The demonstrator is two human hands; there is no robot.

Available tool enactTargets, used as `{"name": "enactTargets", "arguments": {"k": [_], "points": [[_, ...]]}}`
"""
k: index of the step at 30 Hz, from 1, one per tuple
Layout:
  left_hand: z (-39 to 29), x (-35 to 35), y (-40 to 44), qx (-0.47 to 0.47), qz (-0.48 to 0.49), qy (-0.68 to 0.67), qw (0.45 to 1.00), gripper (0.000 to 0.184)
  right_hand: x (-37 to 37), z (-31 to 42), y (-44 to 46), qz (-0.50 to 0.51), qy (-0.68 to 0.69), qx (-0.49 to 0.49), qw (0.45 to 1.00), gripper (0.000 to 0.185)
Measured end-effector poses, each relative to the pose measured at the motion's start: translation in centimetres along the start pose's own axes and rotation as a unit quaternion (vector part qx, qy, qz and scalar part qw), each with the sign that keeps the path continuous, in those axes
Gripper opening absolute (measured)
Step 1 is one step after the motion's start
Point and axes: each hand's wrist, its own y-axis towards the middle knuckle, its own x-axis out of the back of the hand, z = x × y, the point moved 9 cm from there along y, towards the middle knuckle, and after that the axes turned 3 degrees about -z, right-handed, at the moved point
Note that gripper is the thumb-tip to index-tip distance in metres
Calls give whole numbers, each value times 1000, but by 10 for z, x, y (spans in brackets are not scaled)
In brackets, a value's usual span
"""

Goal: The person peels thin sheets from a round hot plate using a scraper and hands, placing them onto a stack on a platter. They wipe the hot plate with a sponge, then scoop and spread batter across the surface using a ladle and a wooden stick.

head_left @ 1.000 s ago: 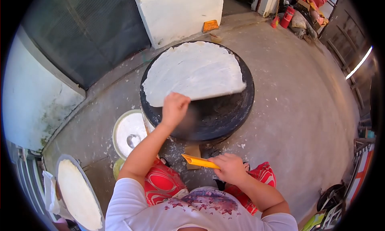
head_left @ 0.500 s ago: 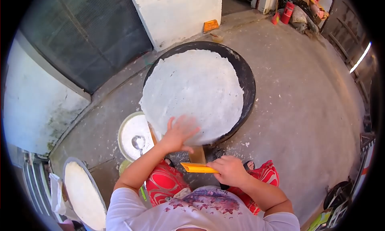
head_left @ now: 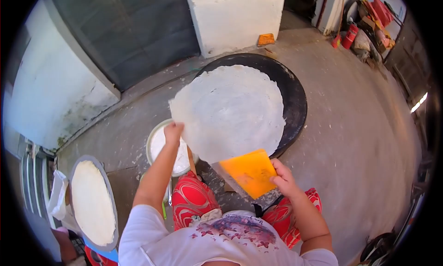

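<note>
A wide, thin white pancake (head_left: 230, 109) lies across a round black griddle (head_left: 294, 104). Its left side hangs past the griddle's rim. My left hand (head_left: 174, 132) is closed in a pinch on the pancake's left edge. In my right hand (head_left: 285, 176) is a flat yellow-orange scraper (head_left: 249, 173), its broad face turned up. The scraper's far edge overlaps the pancake's near edge in view; whether they touch I cannot tell. Beneath my left forearm stands a bowl (head_left: 154, 143) of white batter, partly hidden.
To the left, a stack of pale pancakes (head_left: 92, 203) lies on a round grey tray (head_left: 78, 166), next to a white bag (head_left: 59, 196). An orange piece (head_left: 266, 39) rests by the wall. A red cylinder (head_left: 350, 36) and clutter stand at the far right.
My left hand went from lying spread on the pancake to pinching its left edge. The pancake shifted left relative to the griddle. My right hand turned the scraper broadside and brought it to the near edge.
</note>
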Motion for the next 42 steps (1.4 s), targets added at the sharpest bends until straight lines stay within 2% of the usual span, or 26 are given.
{"name": "enactTargets", "arguments": {"k": [2, 3, 5, 6, 8, 11, 13, 14, 16, 18, 19, 21, 22, 23, 25, 26, 28, 29, 30, 31, 34, 35, 37, 39, 40, 42], "points": [[-88, 10, 17, -170, 37, 84, 981, 14, 2, -3, 8, -1, -97, 11, 995, 31], [-126, 16, 19, -206, 50, 72, 975, 12, -3, 3, 13, 8, -98, 17, 995, 31], [-195, 31, 20, -297, 85, 41, 950, 9, -10, 30, 28, -10, -253, 98, 962, 25], [-225, 41, 15, -352, 106, 23, 930, 8, -11, 35, 39, -32, -285, 71, 955, 20], [-297, 70, -29, -467, 138, 121, 865, 7, -17, 43, 69, -70, -251, 93, 961, 23], [-351, 129, -82, -514, 142, 150, 832, 6, -25, 91, 122, -132, -189, 158, 960, 48], [-369, 172, -110, -534, 125, 170, 819, 7, -40, 152, 150, -202, -251, 310, 895, 59], [-370, 189, -122, -552, 117, 188, 804, 7, -46, 173, 167, -210, -261, 276, 901, 60], [-362, 227, -126, -548, 97, 189, 809, 7, -69, 203, 197, -209, -268, 250, 907, 62], [-350, 265, -123, -541, 75, 190, 816, 7, -98, 234, 214, -231, -248, 332, 881, 45], [-339, 285, -113, -530, 38, 224, 817, 7, -113, 238, 226, -218, -243, 339, 882, 45], [-312, 327, -89, -505, -11, 265, 821, 6, -170, 213, 262, -4, -264, 210, 941, 23], [-295, 355, -69, -483, -79, 321, 810, 6, -191, 230, 255, -8, -274, 243, 931, 13], [-282, 380, -54, -455, -146, 377, 793, 8, -213, 241, 255, 11, -271, 250, 930, 13], [-244, 442, -23, -270, -214, 313, 885, 12, -255, 285, 243, 4, -267, 382, 885, 12], [-238, 469, -11, -255, -227, 320, 884, 12, -275, 311, 232, -8, -274, 418, 866, 12], [-212, 541, 2, -182, -270, 119, 938, 16, -309, 355, 203, -6, -269, 460, 846, 12], [-212, 562, -17, -172, -287, 125, 934, 16, -320, 380, 178, -41, -243, 527, 813, 10], [-228, 584, -48, -218, -316, 65, 921, 17, -330, 397, 154, -76, -213, 590, 775, 9], [-240, 606, -80, -264, -344, 6, 901, 18, -345, 402, 140, -59, -199, 597, 775, 9], [-231, 633, -196, -296, -455, 132, 829, 21, -374, 396, 89, -29, -91, 634, 767, 9], [-221, 630, -236, -317, -482, 149, 803, 24, -389, 383, 77, 12, -56, 627, 777, 10], [-174, 629, -291, -335, -486, 312, 745, 32, -420, 345, 58, 101, -29, 588, 802, 15], [-122, 609, -321, -324, -448, 350, 756, 40, -458, 295, 51, 193, -33, 518, 833, 16], [-86, 607, -328, -286, -434, 337, 785, 40, -475, 271, 48, 239, -41, 480, 843, 19], [-10, 603, -335, -216, -414, 316, 826, 38, -485, 240, 42, 257, -81, 472, 839, 22]]}}
